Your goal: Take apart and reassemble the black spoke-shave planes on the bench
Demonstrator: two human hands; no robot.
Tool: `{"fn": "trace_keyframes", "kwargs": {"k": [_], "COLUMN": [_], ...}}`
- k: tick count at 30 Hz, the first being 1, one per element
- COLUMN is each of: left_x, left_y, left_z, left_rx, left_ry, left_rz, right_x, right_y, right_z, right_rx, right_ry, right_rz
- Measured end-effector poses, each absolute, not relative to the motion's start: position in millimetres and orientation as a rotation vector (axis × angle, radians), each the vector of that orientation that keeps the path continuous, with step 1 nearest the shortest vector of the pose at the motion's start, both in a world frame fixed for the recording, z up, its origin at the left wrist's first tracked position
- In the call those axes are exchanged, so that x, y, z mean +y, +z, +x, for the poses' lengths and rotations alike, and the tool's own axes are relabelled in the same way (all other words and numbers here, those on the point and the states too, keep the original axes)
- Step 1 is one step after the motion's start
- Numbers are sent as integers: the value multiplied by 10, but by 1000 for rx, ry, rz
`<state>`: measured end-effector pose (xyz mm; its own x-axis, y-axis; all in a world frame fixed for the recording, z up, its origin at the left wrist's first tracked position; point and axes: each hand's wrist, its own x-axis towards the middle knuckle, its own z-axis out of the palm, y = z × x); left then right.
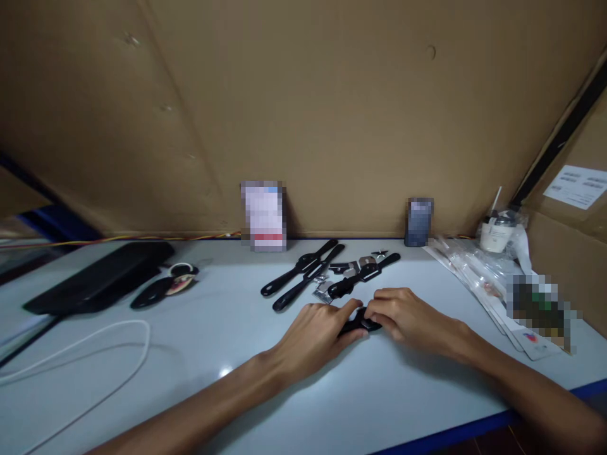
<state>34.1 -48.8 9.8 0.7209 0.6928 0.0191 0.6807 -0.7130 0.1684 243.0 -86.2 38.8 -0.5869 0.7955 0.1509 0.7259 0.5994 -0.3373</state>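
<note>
Near the front middle of the table, both hands hold a black spokeshave [360, 320], largely covered by fingers. My left hand [315, 332] is closed around its left side, with the thumb along the near edge. The fingers of my right hand [408, 313] are bent and pinch its middle and right end. Just beyond lie two more black spokeshaves, one farther left [283, 281] and one beside it [296, 294]. A third spokeshave [348, 285] rests to their right, among small metal parts [323, 291] and a clear packet.
A long black case [104, 278] and a black oval item [152, 293] with a ring lie left, near a white cable [147, 338]. A pixelated panel [265, 218] and a phone-like device [419, 223] lean on the cardboard wall. Plastic sleeves [478, 284] and a cup [496, 239] stand right.
</note>
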Motion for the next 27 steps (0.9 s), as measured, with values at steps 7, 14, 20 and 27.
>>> {"fn": "trace_keyframes", "kwargs": {"k": [7,14,20,27], "left_x": [-503,-494,-489,-489], "left_y": [113,86,89,91], "left_z": [333,346,332,326], "left_rx": [1139,1133,1111,1134], "left_ry": [91,105,105,90], "left_rz": [2767,2781,2786,2786], "right_x": [-792,-864,-831,-801], "right_y": [332,295,297,341], "right_z": [2433,2397,2389,2425], "right_rx": [-2306,-2450,-2337,-2273], "right_ry": [533,319,468,616], "right_rz": [-1305,-1353,-1304,-1291]}}
